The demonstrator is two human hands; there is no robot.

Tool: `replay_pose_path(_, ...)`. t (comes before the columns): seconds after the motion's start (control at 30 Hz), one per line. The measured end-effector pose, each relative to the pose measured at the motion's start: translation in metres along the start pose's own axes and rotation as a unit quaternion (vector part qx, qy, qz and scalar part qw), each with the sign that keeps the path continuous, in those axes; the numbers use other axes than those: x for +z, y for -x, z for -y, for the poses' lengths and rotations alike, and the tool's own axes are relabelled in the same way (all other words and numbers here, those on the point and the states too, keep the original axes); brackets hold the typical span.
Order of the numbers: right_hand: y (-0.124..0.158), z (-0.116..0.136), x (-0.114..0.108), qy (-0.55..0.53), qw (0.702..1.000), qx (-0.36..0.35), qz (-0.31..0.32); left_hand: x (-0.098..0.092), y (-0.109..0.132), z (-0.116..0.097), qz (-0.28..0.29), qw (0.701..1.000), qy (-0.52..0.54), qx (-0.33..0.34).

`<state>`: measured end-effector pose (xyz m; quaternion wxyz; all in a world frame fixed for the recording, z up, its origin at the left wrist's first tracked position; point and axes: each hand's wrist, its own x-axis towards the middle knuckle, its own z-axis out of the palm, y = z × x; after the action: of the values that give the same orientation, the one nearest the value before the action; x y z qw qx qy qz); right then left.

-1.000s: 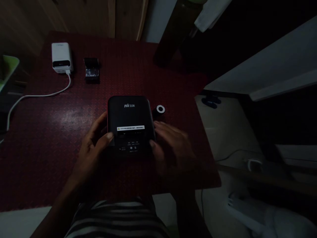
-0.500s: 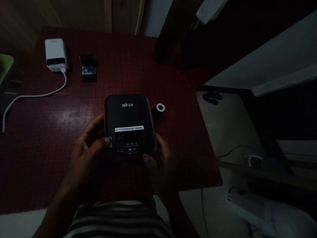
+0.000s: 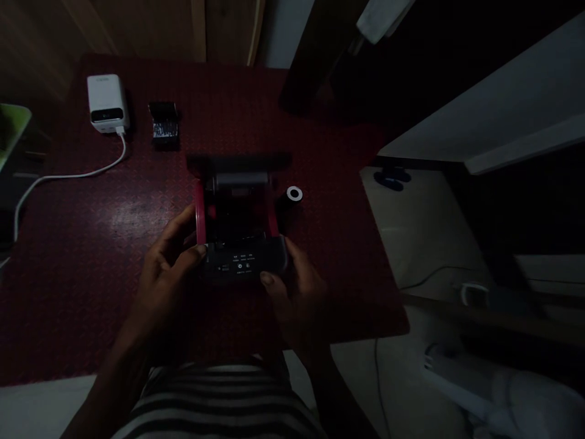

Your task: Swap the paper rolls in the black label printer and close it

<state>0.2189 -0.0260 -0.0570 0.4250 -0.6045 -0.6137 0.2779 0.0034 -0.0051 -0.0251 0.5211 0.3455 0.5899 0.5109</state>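
Note:
A black receipt printer (image 3: 237, 262) with red inner sides sits on the dark red table (image 3: 91, 244) in front of me. Its lid (image 3: 240, 163) stands flipped up at the back, and the paper bay is exposed. My left hand (image 3: 167, 268) grips the printer's left front corner, thumb on top. My right hand (image 3: 292, 286) holds the right front corner, thumb on the front edge. A small paper roll core (image 3: 294, 194) lies just right of the printer.
A white power bank (image 3: 106, 102) with a white cable (image 3: 68, 175) lies at the far left. A small black device (image 3: 163, 125) sits beside it. The table edge runs close on the right, with floor and cables beyond.
The printer's lid, closed before, has swung up and back. Both hands stay on the front corners.

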Motion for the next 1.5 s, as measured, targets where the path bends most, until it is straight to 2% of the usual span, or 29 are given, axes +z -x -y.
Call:
replay_pose_path(0.1, 0.000, -0.001, 0.002, -0.010, 1.000, -0.008, -0.014, -0.001, -0.001, 0.005, 0.004, 1.000, 0.028, -0.004)
replay_pose_path(0.23, 0.000, -0.003, 0.002, -0.046, 0.999, 0.023, 0.004, -0.001, 0.000, 0.013, 0.032, 0.997, 0.067, 0.019)
replay_pose_path(0.37, -0.002, -0.003, 0.000, -0.073, 0.996, 0.043, 0.013, 0.000, 0.004, 0.017, 0.026, 0.998, 0.051, 0.038)
replay_pose_path(0.5, -0.005, 0.002, -0.003, -0.078, 0.997, 0.022, 0.013, -0.002, 0.007, 0.016, 0.020, 0.999, 0.029, 0.034)
replay_pose_path(0.6, -0.006, 0.008, -0.008, -0.044, 0.999, 0.015, 0.024, -0.003, 0.009, 0.013, 0.023, 0.999, 0.020, 0.030)
replay_pose_path(0.73, -0.010, 0.016, -0.022, 0.021, 0.997, 0.003, 0.073, -0.006, 0.010, 0.006, 0.030, 0.999, 0.001, 0.013)
replay_pose_path(0.83, -0.024, 0.027, -0.035, 0.104, 0.992, -0.047, 0.060, -0.008, 0.009, 0.006, 0.043, 0.999, -0.013, 0.023)
replay_pose_path(0.93, -0.053, 0.047, -0.035, 0.188, 0.971, -0.142, 0.046, -0.009, 0.009, 0.014, 0.047, 0.996, -0.037, 0.071)
replay_pose_path(0.97, -0.065, 0.055, -0.030, 0.207, 0.959, -0.179, 0.070, -0.009, 0.009, 0.018, 0.046, 0.994, -0.046, 0.087)
replay_pose_path(1.03, -0.091, 0.072, -0.015, 0.243, 0.925, -0.241, 0.168, -0.009, 0.010, 0.024, 0.045, 0.990, -0.061, 0.115)
replay_pose_path(1.13, -0.123, 0.094, 0.012, 0.355, 0.847, -0.195, 0.344, -0.010, 0.010, 0.029, 0.054, 0.988, -0.081, 0.121)
replay_pose_path(1.2, -0.136, 0.103, 0.025, 0.400, 0.803, -0.157, 0.414, -0.012, 0.009, 0.029, 0.061, 0.987, -0.092, 0.119)
replay_pose_path(1.23, -0.141, 0.105, 0.028, 0.407, 0.791, -0.151, 0.430, -0.013, 0.008, 0.029, 0.062, 0.986, -0.098, 0.122)
replay_pose_path(1.4, -0.143, 0.103, 0.025, 0.392, 0.786, -0.176, 0.445, -0.019, 0.001, 0.027, 0.061, 0.979, -0.126, 0.149)
replay_pose_path(1.5, -0.133, 0.102, 0.013, 0.382, 0.808, -0.204, 0.400, -0.020, 0.000, 0.024, 0.067, 0.977, -0.135, 0.151)
